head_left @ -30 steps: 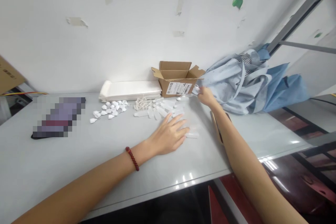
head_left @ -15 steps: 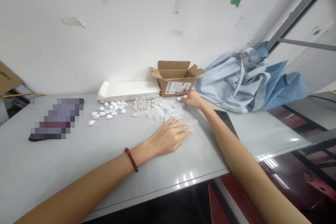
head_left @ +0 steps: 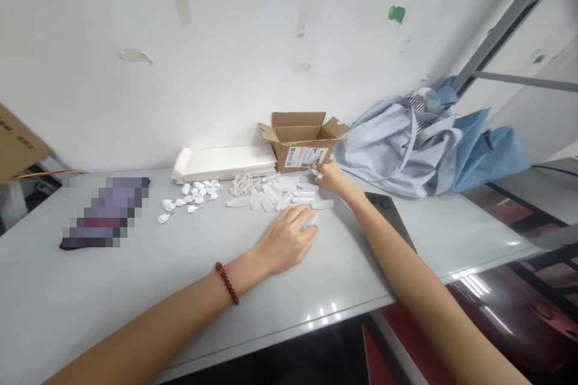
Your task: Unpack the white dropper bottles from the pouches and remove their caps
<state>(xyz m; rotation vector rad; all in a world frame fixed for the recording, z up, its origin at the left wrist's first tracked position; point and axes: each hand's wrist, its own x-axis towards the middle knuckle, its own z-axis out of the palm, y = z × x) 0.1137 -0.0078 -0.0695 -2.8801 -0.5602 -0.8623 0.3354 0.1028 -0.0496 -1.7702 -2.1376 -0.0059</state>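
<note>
Head view: carton (head_left: 301, 155) stands behind clear tubes (head_left: 305, 197).

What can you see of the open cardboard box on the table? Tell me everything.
The cardboard box is brown and stands upright, top flaps open. Its near side carries a white printed label, too blurred to read. It sits by the wall, between a white stack and pale blue fabric. The right hand is close to its near right corner; contact is unclear.
</note>
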